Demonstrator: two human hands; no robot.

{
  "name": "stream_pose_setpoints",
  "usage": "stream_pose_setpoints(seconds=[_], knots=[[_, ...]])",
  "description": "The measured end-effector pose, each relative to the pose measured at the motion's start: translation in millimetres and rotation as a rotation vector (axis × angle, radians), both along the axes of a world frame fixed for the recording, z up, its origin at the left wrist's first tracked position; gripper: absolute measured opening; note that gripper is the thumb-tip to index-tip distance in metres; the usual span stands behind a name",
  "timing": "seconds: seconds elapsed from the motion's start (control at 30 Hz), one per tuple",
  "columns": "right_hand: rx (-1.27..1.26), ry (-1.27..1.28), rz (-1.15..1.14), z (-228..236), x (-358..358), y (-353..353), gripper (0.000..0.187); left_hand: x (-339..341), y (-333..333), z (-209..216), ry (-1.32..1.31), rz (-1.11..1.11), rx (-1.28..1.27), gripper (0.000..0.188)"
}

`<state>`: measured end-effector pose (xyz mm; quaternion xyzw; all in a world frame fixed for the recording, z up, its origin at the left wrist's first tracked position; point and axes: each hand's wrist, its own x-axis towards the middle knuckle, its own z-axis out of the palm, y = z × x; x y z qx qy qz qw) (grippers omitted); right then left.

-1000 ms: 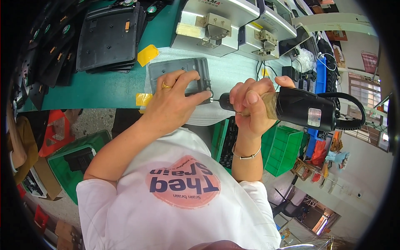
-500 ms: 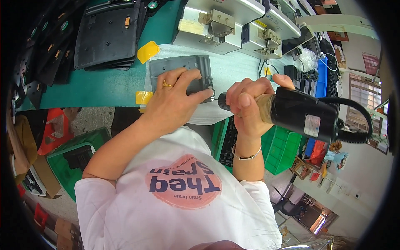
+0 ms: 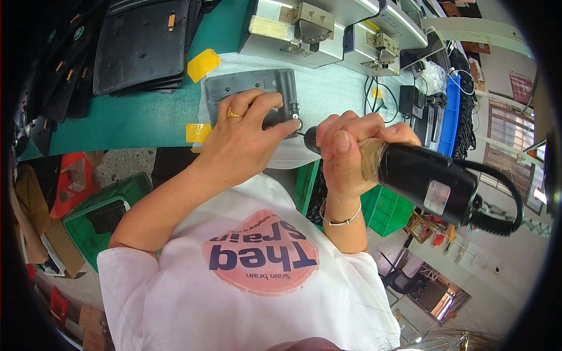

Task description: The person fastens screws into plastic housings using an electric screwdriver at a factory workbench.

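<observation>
A dark grey plastic housing panel lies on a white foam sheet at the bench edge. Over it bends my left hand, a ring on one finger, holding the panel down with curled fingers. Its thumb and forefinger are beside a small round metallic part at the panel's right edge. My right hand is wrapped around the front of a black corded electric screwdriver, held nearly level. The thin bit points left at that round part, next to my left thumb; whether it touches a screw I cannot tell.
Stacked black panels stand at the far left on the green bench mat. Yellow tape pieces lie beside the foam sheet. Grey metal machines line the back. Green crates sit below the bench; a blue tray is at right.
The screwdriver's rear end has dipped, so the tool slopes more toward its bit. The bit remains by my left thumb. My left hand keeps its hold, and the whole view has shifted slightly.
</observation>
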<state>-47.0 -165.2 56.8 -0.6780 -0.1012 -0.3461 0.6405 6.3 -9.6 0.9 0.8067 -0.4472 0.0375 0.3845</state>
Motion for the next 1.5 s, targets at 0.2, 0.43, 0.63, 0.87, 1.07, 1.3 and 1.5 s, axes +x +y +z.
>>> stream_pose_setpoints(seconds=[0.2,0.43,0.63,0.87,1.07,1.3,1.5], knots=[[0.054,0.023,-0.009,3,-4,-3,0.051,0,0,2,0.001,-0.015,-0.025,0.048],[0.247,-0.14,-0.257,42,23,-65,0.054,-2,2,7,-0.012,-0.03,-0.006,0.048],[0.145,-0.287,-0.421,60,60,-102,0.053,-2,1,8,-0.033,-0.02,-0.004,0.047],[0.085,-0.246,-0.4,51,70,-110,0.052,0,-1,9,-0.03,-0.021,0.009,0.046],[0.091,-0.238,-0.371,48,73,-112,0.049,0,-2,8,-0.028,-0.02,0.008,0.046],[-0.096,-0.16,-0.347,45,69,-104,0.048,-1,-1,9,-0.026,-0.01,0.001,0.047],[0.027,-0.198,-0.371,47,63,-105,0.046,-2,1,11,-0.01,-0.017,0.001,0.047]])
